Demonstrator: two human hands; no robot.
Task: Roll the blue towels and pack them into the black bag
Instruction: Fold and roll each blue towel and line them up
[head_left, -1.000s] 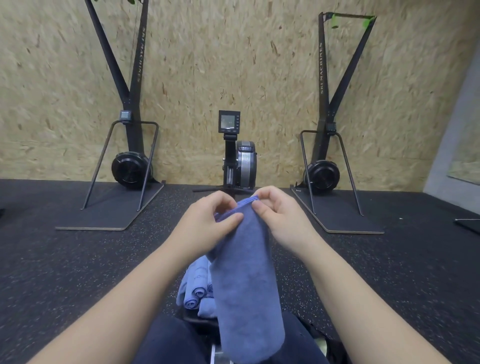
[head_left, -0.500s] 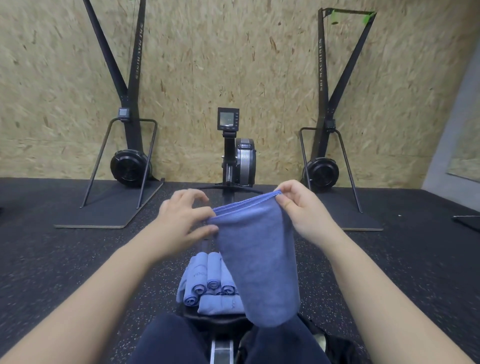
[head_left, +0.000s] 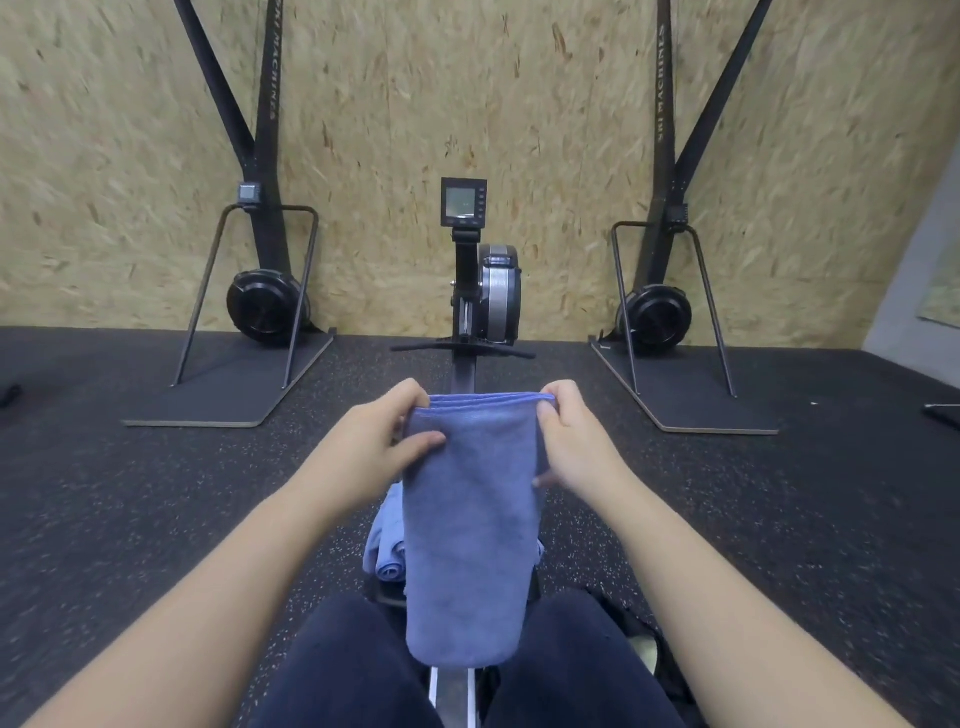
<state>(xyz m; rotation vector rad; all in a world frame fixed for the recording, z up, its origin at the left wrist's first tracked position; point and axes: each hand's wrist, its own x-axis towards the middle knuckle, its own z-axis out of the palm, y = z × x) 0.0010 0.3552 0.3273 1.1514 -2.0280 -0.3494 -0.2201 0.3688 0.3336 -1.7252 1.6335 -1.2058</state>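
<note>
Left hand (head_left: 374, 441) pinches the top-left corner of the folded blue towel (head_left: 467, 530), fingers curled on it. Towel hangs mid-frame, rolled towels (head_left: 387, 558) just behind at lower centre. Right hand (head_left: 576, 441) grips the top-right corner likewise.

Ahead of you, a rowing machine (head_left: 488, 291) with its monitor (head_left: 463, 202) against a chipboard wall (head_left: 545, 104), flanked by two black ski machines, one to your left (head_left: 260, 270), one to your right (head_left: 670, 280), each on a flat base, speckled black rubber floor (head_left: 130, 493) beneath.
</note>
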